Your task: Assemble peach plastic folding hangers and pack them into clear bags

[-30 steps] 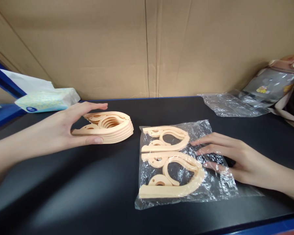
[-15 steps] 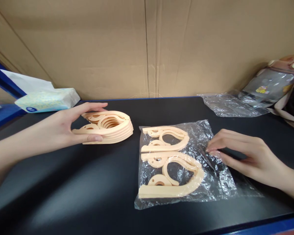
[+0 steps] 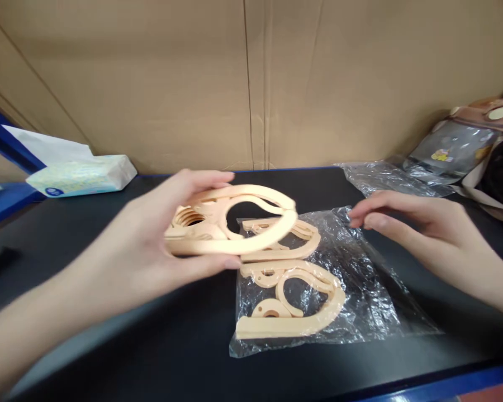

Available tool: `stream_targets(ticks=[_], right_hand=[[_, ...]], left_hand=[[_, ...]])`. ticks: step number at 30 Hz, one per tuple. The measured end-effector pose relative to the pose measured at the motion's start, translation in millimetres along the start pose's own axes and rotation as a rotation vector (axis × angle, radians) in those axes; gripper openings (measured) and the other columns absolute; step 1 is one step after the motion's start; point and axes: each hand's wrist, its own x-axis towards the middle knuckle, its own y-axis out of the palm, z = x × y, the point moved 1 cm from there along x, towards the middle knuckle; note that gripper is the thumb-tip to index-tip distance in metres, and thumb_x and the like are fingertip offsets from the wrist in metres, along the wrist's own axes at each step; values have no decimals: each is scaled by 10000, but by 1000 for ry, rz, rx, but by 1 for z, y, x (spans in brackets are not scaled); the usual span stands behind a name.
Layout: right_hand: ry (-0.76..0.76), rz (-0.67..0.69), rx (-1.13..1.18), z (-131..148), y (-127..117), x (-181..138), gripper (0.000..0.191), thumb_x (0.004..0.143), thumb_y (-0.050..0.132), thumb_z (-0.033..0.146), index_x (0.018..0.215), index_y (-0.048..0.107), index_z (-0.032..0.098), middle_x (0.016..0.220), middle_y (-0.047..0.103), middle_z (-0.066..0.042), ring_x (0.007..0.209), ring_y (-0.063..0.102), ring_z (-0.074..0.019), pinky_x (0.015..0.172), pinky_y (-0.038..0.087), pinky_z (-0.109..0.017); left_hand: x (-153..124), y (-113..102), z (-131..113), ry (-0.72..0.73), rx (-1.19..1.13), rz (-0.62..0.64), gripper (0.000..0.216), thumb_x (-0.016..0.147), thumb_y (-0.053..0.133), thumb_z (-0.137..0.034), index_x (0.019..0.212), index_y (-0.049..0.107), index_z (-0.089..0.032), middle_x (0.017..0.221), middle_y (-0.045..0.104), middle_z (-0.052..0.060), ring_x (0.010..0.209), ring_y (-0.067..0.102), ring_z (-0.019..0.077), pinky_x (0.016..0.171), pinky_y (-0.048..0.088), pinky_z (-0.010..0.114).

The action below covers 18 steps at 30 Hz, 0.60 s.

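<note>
My left hand (image 3: 163,229) is closed around a stack of beige folded clothes hangers (image 3: 260,245), thumb below and fingers above. The stack is raised over the left part of a clear plastic bag (image 3: 373,296) and hides some of it. Inside the bag two bundles of the same folded hangers (image 3: 293,326) lie one above the other. By the bag's upper right corner, my right hand (image 3: 427,240) hovers with loosely curled fingers. A small gap shows between its thumb and fingertips, and I see nothing held there.
A tissue pack (image 3: 84,176) lies at the back left of the black table (image 3: 171,346). Another clear plastic bag (image 3: 373,176) rests at the back right, beside a transparent pouch with brown trim (image 3: 448,148). A cardboard wall (image 3: 151,84) closes off the back.
My left hand has brought the hanger stack to the right and nearer, over the bag. My right hand has come off the bag's right side and moved slightly up.
</note>
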Motion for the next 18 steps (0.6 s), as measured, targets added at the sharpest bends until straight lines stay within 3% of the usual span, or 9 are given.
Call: stream_targets(ticks=[2,5,7,9,11,18], right_hand=[[50,196,229,8,8,10,351,938,503,539,885,712,262,792,689,14,691,599,-135,614,451,-256],[167,371,510,15,20,19,511,958,425,587,741,678,199,654,575,12,572,468,-106,529,374,-247],[251,407,557,17,25,20,433,921,548,529,684,652,182,608,497,28,554,398,-93,497,311,-237],[305,437,576,17,27,18,314,870,645,468,755,690,180,648,508,25,568,377,-88,484,272,-233],[334,470,612,17,28,15,286,854,662,459,809,712,180,669,522,19,564,366,-84,473,247,-233],[365,448,629,11,27,8,306,832,680,466,704,680,188,561,386,49,513,284,-83,444,180,-242]], left_hand=[[4,13,-18,19,-71,16,703,727,740,-616,1326,505,-332,1225,641,-10,1053,655,234,877,576,319],[7,31,-34,89,-88,31,687,731,783,-501,1318,490,-298,1226,628,25,1069,641,263,918,560,396],[6,40,-38,139,-87,28,652,764,771,-444,1318,472,-272,1248,604,42,1112,609,266,936,538,418],[4,46,-39,168,-84,30,607,800,747,-412,1313,463,-260,1278,585,47,1151,581,257,941,520,416],[-1,50,-39,194,-65,35,593,820,734,-397,1319,452,-246,1316,565,53,1183,557,251,960,494,410],[-10,54,-37,227,-13,44,631,828,725,-451,1341,435,-224,1369,538,68,1230,521,259,1003,426,404]])
